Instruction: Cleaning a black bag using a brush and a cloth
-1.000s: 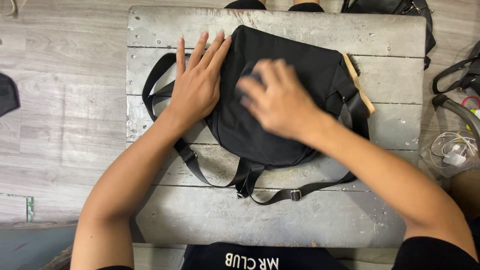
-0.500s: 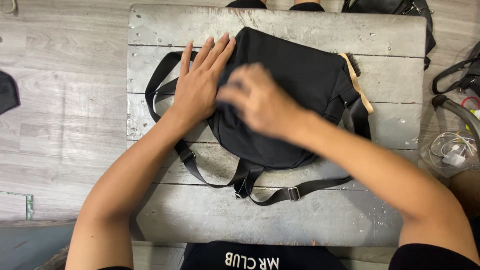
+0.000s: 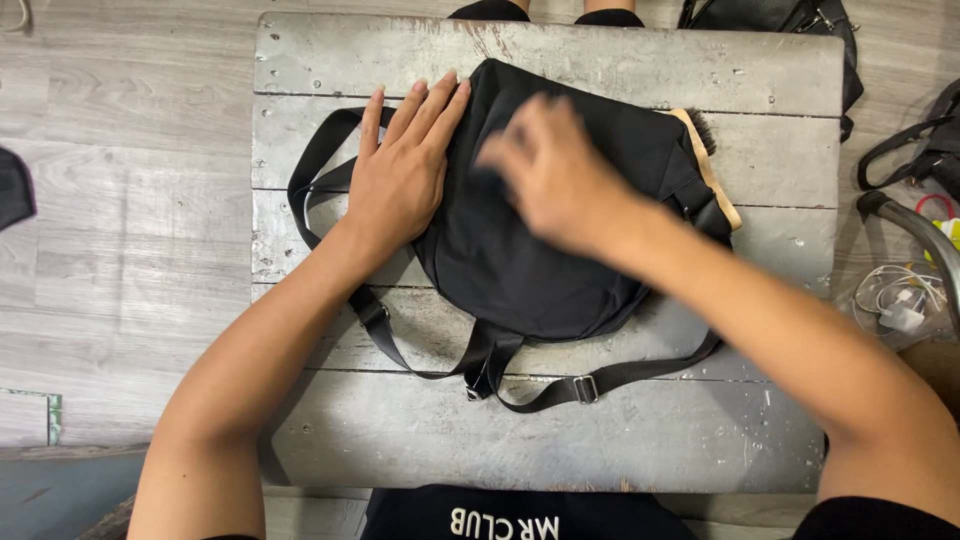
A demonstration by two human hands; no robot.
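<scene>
Here your left hand (image 3: 400, 175) lies spread flat on the black bag (image 3: 540, 250) on the bench (image 3: 640, 430); your right hand (image 3: 555, 175) is blurred over it, grip unclear.

Left hand (image 3: 400, 180) and blurred right hand (image 3: 555, 180) rest on black bag (image 3: 520, 270) atop grey table (image 3: 640, 440)

The right hand (image 3: 555, 180) has shifted across the bag (image 3: 530, 250): one second back it lay right of centre on the fabric, half a second back it had moved toward the left hand (image 3: 400, 175), and now it sits higher and further left, near the bag's upper middle, blurred by motion. The gap between the two hands has narrowed. The left hand has slid slightly up and right, fingers now reaching the bag's top-left edge. The tan trim (image 3: 712, 170) at the bag's right side shows more fully.
</scene>
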